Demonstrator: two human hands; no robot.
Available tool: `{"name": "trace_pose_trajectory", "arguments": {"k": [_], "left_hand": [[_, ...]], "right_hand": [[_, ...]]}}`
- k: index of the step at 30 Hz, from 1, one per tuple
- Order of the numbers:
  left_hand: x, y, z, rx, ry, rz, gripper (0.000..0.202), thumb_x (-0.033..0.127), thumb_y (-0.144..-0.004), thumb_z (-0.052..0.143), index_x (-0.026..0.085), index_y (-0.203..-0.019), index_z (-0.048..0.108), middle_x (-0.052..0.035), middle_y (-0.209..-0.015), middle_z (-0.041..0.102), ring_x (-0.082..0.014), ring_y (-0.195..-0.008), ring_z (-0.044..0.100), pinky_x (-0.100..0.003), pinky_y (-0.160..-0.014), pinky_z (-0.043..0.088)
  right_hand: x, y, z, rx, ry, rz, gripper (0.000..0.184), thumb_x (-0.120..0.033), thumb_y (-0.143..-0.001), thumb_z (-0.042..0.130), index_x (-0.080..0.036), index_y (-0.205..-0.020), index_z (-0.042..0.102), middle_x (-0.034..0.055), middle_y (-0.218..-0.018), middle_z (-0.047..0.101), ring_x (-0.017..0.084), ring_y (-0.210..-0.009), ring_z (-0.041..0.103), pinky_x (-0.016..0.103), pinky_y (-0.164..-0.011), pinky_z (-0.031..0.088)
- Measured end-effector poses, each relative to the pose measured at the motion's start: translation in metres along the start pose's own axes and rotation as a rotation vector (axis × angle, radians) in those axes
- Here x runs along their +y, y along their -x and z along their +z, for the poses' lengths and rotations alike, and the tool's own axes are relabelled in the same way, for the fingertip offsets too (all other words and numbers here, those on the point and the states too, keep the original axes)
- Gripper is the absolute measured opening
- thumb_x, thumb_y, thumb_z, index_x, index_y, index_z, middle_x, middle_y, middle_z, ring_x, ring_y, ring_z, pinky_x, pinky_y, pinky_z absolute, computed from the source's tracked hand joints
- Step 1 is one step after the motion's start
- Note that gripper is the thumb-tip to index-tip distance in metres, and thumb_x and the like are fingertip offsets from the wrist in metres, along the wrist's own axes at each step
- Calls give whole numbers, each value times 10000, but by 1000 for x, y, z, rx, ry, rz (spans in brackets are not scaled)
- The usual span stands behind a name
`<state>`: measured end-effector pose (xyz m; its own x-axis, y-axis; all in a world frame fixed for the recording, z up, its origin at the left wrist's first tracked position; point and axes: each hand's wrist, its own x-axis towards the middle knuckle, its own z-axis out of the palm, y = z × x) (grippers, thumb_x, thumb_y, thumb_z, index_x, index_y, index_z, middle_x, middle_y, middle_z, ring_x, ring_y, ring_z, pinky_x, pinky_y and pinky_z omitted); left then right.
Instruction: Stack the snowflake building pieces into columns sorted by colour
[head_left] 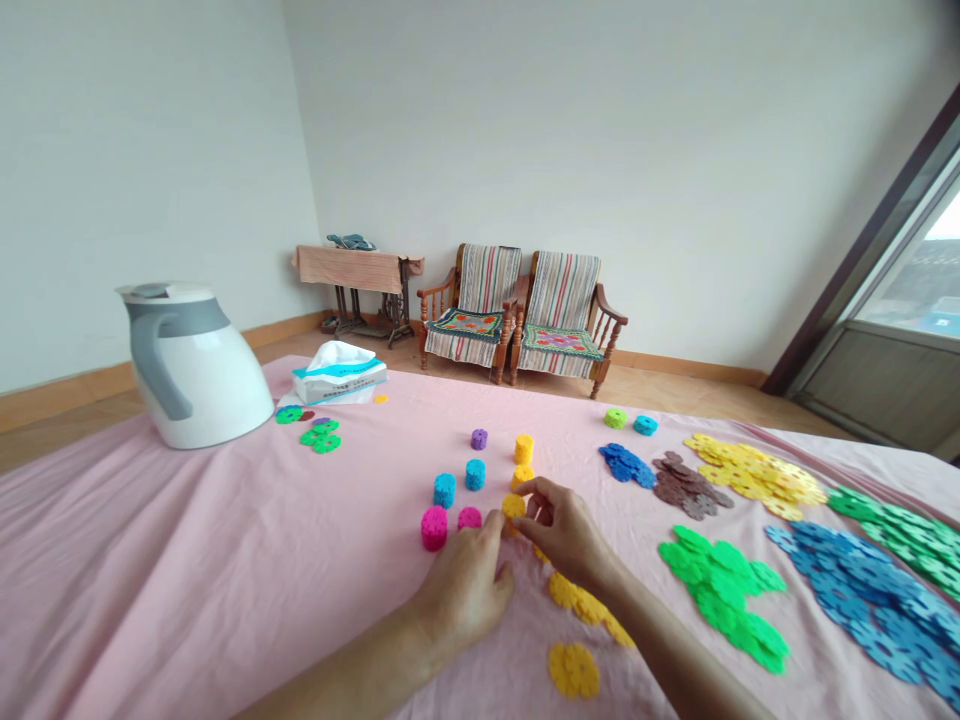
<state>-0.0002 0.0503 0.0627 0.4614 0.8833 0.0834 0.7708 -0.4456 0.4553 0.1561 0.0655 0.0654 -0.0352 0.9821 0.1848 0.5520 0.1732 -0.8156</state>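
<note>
My right hand (566,530) pinches a short stack of yellow snowflake discs (514,508) between thumb and fingers. Close on its left is my left hand (465,582), fingers curled together and the index fingertip beside that stack; whether anything is inside them is hidden. Two more yellow stacks stand just beyond, one at the back (523,449) and another (522,477) partly covered by my right fingers. Loose yellow discs (581,600) lie under and beside my right forearm, with a few more (574,670) nearer me.
Left of my hands stand pink stacks (433,528), blue stacks (444,490) and a purple one (479,439). Piles of green (724,590), blue (870,600), brown (686,485) and yellow discs (754,475) spread rightward. A white jug (202,380) and tissue pack (340,378) stand back left.
</note>
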Motion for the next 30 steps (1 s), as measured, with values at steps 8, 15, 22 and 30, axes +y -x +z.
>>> {"name": "trace_pose_trajectory", "arguments": {"k": [8,15,22,30], "left_hand": [[4,0,-5,-23,39,-1,293,116,-741,467,187,-1024,479,-39,-797,633,-183,-720,611,-247,-578,374],[4,0,-4,-28,28,-15,273,122,-755,480,189,-1020,482,-40,-817,638,-191,-758,614,-261,-633,383],[4,1,-3,-28,32,-22,259,142,-774,486,197,-1027,484,-48,-882,649,-196,-801,620,-270,-674,399],[3,1,-4,-20,45,-7,298,124,-766,468,193,-1057,469,-57,-883,651,-200,-778,623,-259,-611,400]], "right_hand": [[1,-3,-23,51,76,-11,151,-210,-726,545,-158,-848,618,-39,-574,517,87,-496,440,202,-467,321],[5,11,-50,-244,295,-75,176,-114,-635,600,-179,-798,614,8,-766,608,121,-665,541,226,-601,403],[11,18,-43,-284,442,-106,201,-143,-657,619,-191,-850,594,32,-867,572,146,-753,544,255,-682,413],[-6,25,-36,-277,679,-211,122,-153,-732,532,-157,-846,576,87,-870,578,195,-807,547,285,-685,412]]}}
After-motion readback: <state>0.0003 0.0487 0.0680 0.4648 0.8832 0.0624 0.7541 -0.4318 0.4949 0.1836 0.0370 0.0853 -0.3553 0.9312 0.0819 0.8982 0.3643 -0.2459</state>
